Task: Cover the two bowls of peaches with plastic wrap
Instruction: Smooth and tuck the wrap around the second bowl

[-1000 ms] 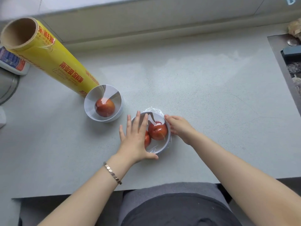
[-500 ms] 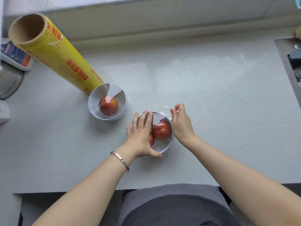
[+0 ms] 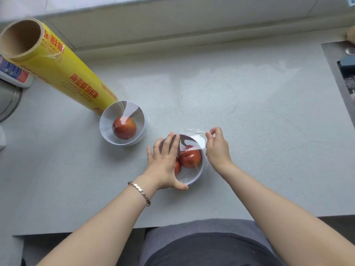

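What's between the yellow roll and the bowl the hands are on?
In the head view, a second white bowl holding one peach sits there, by the roll; then bare counter to the left hand.

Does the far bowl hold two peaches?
No, only one peach shows in the far bowl.

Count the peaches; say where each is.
3. One peach in the far bowl beside the wrap roll; two in the near bowl, one partly behind the left hand, which may hide more.
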The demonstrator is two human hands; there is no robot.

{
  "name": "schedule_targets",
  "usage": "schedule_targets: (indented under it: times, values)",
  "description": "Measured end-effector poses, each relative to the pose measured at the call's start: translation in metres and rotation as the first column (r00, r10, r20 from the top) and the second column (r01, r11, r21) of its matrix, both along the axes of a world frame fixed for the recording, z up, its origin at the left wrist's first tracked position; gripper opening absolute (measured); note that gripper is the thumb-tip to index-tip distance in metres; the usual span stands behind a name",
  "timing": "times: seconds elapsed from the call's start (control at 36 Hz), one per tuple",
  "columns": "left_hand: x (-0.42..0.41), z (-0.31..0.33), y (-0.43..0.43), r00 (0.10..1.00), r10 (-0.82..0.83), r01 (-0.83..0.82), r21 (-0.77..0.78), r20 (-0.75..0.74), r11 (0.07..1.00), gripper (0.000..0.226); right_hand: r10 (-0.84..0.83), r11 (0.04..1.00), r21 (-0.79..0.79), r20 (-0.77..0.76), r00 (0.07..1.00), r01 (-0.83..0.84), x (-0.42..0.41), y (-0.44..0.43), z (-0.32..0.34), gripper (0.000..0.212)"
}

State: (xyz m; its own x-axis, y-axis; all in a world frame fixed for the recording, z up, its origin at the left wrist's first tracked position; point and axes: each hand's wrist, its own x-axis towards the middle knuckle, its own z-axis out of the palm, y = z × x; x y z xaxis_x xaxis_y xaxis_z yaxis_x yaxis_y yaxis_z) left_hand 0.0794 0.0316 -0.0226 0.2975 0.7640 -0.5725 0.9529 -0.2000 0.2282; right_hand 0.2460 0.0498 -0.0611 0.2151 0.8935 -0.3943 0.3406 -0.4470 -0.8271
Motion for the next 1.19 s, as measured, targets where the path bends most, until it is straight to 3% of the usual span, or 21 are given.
schedule_targets:
  times: [0.22,0.39,0.56,0.64,0.72,0.81,1.03,1.11,1.19]
  values:
    - [0.002,0.001,-0.001,0.999,0.036,-0.036,0.004,0.009,0.999,0.143,-0.084,0.971,-0.232,-0.111,0.990,0.057,-0.005,0.010,-0.010,0.019]
    - [0.015,0.000,-0.019,0.945,0.325,-0.326,0.045,0.030,0.944,0.143,-0.160,0.909,-0.417,-0.405,0.900,-0.026,0.007,-0.001,0.001,0.051]
    - [0.028,0.009,-0.034,0.811,0.575,-0.570,-0.080,0.106,0.818,0.140,0.060,0.919,-0.327,-0.437,0.898,-0.220,0.016,-0.020,0.010,0.024]
    - [0.018,0.013,-0.032,0.864,0.493,-0.491,-0.042,0.099,0.870,0.144,0.105,0.932,-0.276,-0.416,0.903,-0.236,0.018,-0.021,0.012,0.014]
    - [0.001,0.013,-0.021,0.982,0.185,-0.187,0.037,0.042,0.982,0.147,0.127,0.937,-0.254,-0.391,0.911,-0.240,0.015,-0.019,0.015,0.018]
    - [-0.005,0.013,-0.008,1.000,-0.023,0.023,0.016,0.003,1.000,0.146,0.111,0.940,-0.254,-0.408,0.906,-0.229,0.013,-0.018,0.016,0.022]
    - [0.004,0.007,0.001,1.000,0.007,-0.005,-0.053,0.019,0.999,0.148,-0.021,0.981,-0.188,-0.307,0.951,-0.039,0.007,-0.016,0.024,0.020]
    - [0.004,0.006,0.000,0.999,0.021,-0.019,-0.056,0.043,0.998,0.149,0.006,0.976,-0.212,-0.240,0.971,-0.058,0.005,-0.013,0.027,0.019]
    - [0.003,0.005,0.000,0.997,0.034,-0.031,-0.048,0.064,0.998,0.148,0.021,0.947,-0.304,-0.266,0.964,-0.105,0.009,-0.008,0.033,0.017]
